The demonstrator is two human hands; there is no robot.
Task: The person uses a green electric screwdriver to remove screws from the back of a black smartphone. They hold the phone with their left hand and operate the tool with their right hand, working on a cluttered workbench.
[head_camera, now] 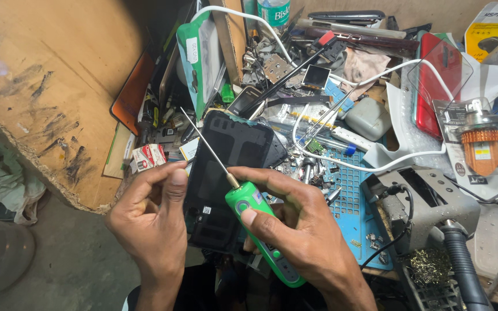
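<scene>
While the left hand (155, 222) grips the left edge of a black phone (226, 178) lying back-up at the front of the cluttered surface (353, 201), the right hand (304, 233) is closed around a green pen-shaped tool (263, 230), thumb on its body, with the thin metal probe (206, 141) slanting up and left across the phone's back. Both hands are clenched on what they hold. The phone hangs partly over the surface's near edge, so a loosened left grip could likely let it tip toward the floor (59, 270). The probe looks slender; pressing sideways might bend it or scratch the back cover. Just beside the phone lie small loose metal parts on a blue perforated mat (355, 216), and a white cable (376, 167) loops near; a sweeping wrist could scatter the parts or snag the cable.
</scene>
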